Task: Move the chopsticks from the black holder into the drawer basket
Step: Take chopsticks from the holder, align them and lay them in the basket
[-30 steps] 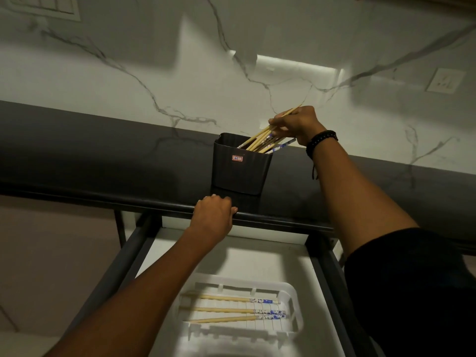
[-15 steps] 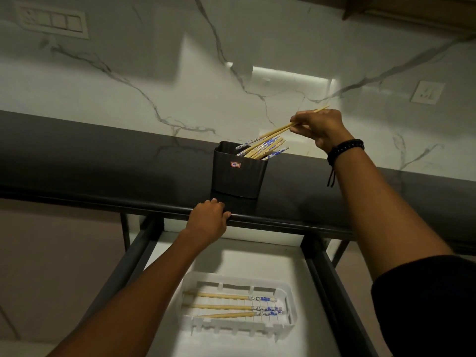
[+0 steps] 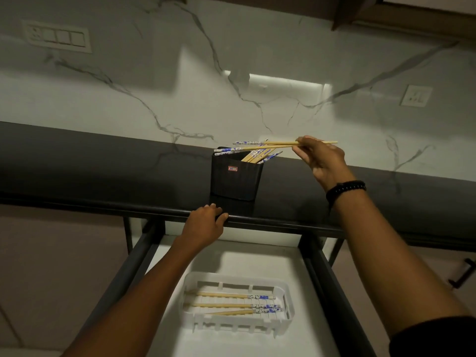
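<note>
A black plastic chopstick holder (image 3: pixel 235 175) stands on the dark stone counter (image 3: pixel 103 166). Just above its rim the right hand (image 3: pixel 324 161) pinches a pair of wooden chopsticks with blue-patterned ends (image 3: pixel 273 143), held nearly level, clear of the other sticks leaning inside the holder. In front of the holder the left hand (image 3: pixel 206 225) grips the counter's edge. Below it, in the open drawer, a white slotted plastic basket (image 3: pixel 288 300) holds three more chopsticks (image 3: pixel 231 304) lying side by side.

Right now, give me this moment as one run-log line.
right hand: holds chopsticks above black holder | left hand: rests on counter edge | basket: chopsticks inside | holder: more remain
</note>
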